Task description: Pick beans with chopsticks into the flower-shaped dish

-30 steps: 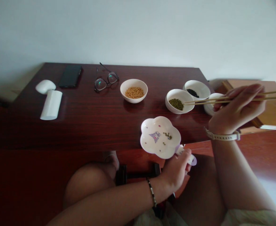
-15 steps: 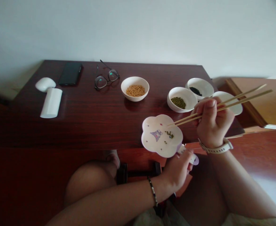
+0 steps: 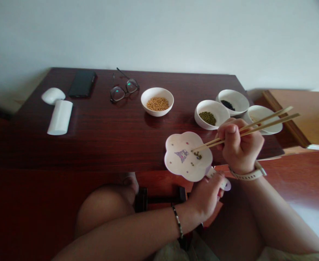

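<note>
My left hand (image 3: 207,197) is closed round the handle of a flower-shaped white dish (image 3: 175,168) with a purple cartoon figure, held at the table's front edge. Several green beans (image 3: 197,156) lie in the dish. In my right hand (image 3: 238,148) is a pair of chopsticks (image 3: 268,122), their tips down in the dish close to the beans. Whether the tips pinch a bean is too small to tell. Just beyond my right hand stands a white bowl of green beans (image 3: 207,118), with a bowl of black beans (image 3: 228,105) behind it.
Another white bowl (image 3: 276,127) stands at the table's right end, its contents partly hidden. A bowl of yellow soybeans (image 3: 157,104) sits mid-table. Eyeglasses (image 3: 124,91), a black box (image 3: 82,83) and a white cylindrical object (image 3: 60,117) are to the left on the dark table (image 3: 107,141).
My right hand has moved slightly left and down, bringing the chopstick tips lower in the dish beside the green beans. My left hand still holds the dish in nearly the same place.
</note>
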Motion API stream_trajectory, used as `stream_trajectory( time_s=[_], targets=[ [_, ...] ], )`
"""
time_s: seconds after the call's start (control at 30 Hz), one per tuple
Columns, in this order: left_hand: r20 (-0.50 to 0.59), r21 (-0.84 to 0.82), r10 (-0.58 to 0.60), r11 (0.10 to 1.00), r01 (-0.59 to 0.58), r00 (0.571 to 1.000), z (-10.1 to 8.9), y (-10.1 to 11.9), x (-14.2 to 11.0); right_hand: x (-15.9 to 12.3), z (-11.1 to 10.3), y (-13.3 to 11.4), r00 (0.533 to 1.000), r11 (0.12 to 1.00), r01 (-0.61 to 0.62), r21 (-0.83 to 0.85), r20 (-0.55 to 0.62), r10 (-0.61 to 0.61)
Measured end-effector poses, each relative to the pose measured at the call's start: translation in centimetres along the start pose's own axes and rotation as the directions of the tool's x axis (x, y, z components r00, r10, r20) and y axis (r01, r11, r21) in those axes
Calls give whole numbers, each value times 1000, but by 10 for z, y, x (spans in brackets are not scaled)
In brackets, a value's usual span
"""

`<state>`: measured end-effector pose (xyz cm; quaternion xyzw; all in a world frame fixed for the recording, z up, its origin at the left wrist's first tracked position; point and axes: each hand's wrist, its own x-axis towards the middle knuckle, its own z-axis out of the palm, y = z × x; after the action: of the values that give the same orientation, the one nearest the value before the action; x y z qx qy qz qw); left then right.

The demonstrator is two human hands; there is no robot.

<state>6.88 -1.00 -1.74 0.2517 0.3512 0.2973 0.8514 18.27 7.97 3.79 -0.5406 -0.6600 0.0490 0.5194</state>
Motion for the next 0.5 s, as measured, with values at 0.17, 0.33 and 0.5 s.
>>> stream_trajectory(
  time_s=[0.17, 0.33, 0.5],
  targets=[
    [-3, 0, -23, 1000, 23, 1000, 0, 0, 0, -3, -1, 0, 1000, 1000, 1, -9, 28, 0],
    [-2, -1, -20, 1000, 20, 1000, 1, 3, -2, -3, 0, -1, 1000, 999, 17, 38, 22, -18],
    [6, -5, -19, 1000, 19, 1000, 1, 5, -3, -2, 3, -2, 999, 996, 50, 75, 10, -51]
  ],
)
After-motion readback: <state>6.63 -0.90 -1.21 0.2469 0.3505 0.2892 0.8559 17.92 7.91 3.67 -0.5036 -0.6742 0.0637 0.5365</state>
